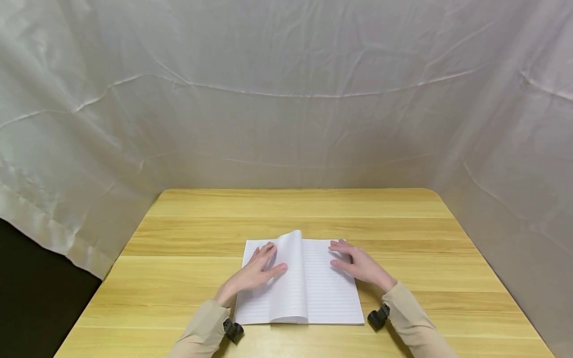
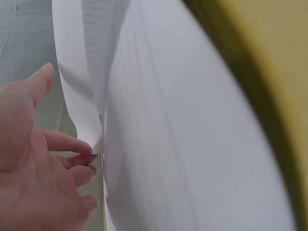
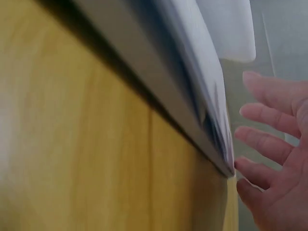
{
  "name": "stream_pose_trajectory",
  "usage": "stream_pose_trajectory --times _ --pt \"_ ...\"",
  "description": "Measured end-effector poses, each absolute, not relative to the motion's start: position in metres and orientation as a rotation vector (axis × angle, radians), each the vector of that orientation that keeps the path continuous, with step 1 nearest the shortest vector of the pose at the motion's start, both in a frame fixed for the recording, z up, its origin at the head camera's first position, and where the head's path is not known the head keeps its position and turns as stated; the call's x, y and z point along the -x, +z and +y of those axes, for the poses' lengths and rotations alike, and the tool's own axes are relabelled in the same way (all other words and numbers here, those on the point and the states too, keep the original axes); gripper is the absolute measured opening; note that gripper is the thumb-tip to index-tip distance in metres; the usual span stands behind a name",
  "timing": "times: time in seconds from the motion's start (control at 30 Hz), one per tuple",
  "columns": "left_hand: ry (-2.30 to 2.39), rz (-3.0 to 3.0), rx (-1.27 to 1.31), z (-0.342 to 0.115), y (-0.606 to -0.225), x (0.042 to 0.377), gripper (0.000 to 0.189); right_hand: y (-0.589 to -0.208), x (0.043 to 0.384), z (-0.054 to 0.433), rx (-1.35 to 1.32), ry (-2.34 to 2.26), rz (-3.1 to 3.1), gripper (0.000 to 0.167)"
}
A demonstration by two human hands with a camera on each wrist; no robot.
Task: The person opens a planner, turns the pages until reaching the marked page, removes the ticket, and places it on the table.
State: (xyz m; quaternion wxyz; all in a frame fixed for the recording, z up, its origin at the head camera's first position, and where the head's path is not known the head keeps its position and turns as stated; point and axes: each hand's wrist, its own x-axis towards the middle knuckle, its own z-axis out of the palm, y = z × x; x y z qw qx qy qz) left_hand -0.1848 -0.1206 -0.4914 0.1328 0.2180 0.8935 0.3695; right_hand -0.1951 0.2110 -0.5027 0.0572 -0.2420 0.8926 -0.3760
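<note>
An open notebook [image 1: 331,283] with ruled white pages lies on the wooden table. One loose leaf [image 1: 291,278] arches up near its middle, bowed over toward the left page. My left hand [image 1: 252,273] is over the left page, fingers spread and fairly straight. In the left wrist view, fingertips [image 2: 89,149] meet the lower end of a curling leaf [image 2: 72,72], and the thumb stands apart from it. Above the right page's outer edge is my right hand [image 1: 362,266], fingers loosely extended and holding nothing. In the right wrist view its fingers [image 3: 264,115] are spread beside the notebook's edge [image 3: 211,120].
The wooden table [image 1: 192,228] extends around the notebook on all sides. Pale fabric curtains [image 1: 286,124] hang behind the table and along both sides. Small black cameras [image 1: 378,318] are strapped at both wrists. A dark area [image 1: 40,298] shows at the lower left.
</note>
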Motion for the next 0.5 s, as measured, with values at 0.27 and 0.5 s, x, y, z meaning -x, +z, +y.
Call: stream_pose_trajectory --times 0.27,0.5 --pt "0.969 2.683 -0.560 -0.125 -0.492 0.187 0.092 -0.507 0.200 0.220 0.678 -1.088 2.763 0.055" --pt "0.925 2.734 -0.532 -0.122 -0.494 0.186 0.105 -0.510 0.209 0.222 0.668 -1.062 2.784 0.061"
